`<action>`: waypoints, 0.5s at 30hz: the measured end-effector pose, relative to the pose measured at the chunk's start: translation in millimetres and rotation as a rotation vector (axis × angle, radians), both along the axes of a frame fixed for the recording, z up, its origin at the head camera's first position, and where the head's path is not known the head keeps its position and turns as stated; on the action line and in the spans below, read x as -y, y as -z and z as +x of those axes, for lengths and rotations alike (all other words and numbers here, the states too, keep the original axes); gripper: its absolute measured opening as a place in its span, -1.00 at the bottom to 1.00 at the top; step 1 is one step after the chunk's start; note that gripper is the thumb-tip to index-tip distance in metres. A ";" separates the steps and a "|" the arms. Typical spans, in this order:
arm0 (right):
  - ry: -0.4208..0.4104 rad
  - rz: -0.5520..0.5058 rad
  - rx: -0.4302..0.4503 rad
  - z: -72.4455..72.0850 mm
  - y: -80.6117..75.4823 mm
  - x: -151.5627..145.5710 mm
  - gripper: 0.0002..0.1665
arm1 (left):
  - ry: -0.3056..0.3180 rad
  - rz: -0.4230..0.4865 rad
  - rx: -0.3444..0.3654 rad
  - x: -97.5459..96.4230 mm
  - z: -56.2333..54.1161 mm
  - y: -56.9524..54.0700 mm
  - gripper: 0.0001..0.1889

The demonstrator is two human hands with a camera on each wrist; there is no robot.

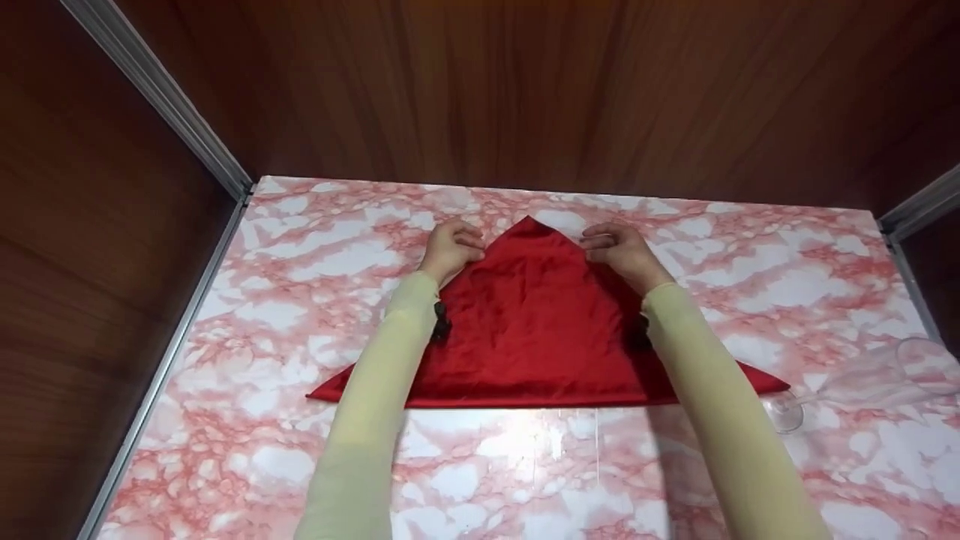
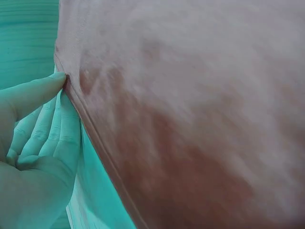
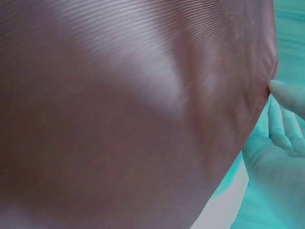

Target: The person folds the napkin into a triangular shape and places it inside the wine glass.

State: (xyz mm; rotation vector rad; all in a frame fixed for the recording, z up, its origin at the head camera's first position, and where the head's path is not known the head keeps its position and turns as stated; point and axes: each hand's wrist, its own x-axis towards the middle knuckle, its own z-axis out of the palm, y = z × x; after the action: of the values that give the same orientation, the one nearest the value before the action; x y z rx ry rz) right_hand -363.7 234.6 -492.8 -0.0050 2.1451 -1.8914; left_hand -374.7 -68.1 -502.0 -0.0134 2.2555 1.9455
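Observation:
A red satin cloth [image 1: 525,315], folded into a triangle, lies on the table with its tip toward the back panel and its long fold toward the person. On its left slanting edge, the left hand [image 1: 454,250] pinches the hem near the tip. In the left wrist view, the thumb and a finger of the left hand [image 2: 40,138] meet at the cloth's edge [image 2: 102,152]. The right hand [image 1: 621,251] pinches the opposite slanting edge. Close up in the right wrist view, the thumb of the right hand [image 3: 281,148] presses against the cloth's border [image 3: 228,148].
A clear stemmed glass [image 1: 862,375] lies on its side at the right, its foot by the cloth's right corner. The marbled pink and white table [image 1: 255,457] meets a brown wooden panel [image 1: 525,97] behind. Metal-edged panels stand at both sides.

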 end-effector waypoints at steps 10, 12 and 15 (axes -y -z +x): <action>-0.006 0.014 0.068 39.8 -9.8 -33.0 -0.52 | 0.038 -0.161 -0.081 26.8 29.6 -1.9 -0.65; -0.029 0.060 0.047 46.5 -12.1 -38.0 -0.54 | 0.072 -0.256 -0.120 30.5 35.7 -4.6 -0.64; -0.071 0.169 -0.035 57.0 -15.0 -46.6 -0.56 | 0.170 -0.441 -0.197 33.2 45.0 -10.3 -0.61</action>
State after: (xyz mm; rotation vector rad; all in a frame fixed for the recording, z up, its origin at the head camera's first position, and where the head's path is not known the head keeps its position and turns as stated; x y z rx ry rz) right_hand -306.7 281.1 -477.7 -0.0791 2.2901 -1.6781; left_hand -329.7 -101.3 -491.7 0.3176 2.6669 1.3903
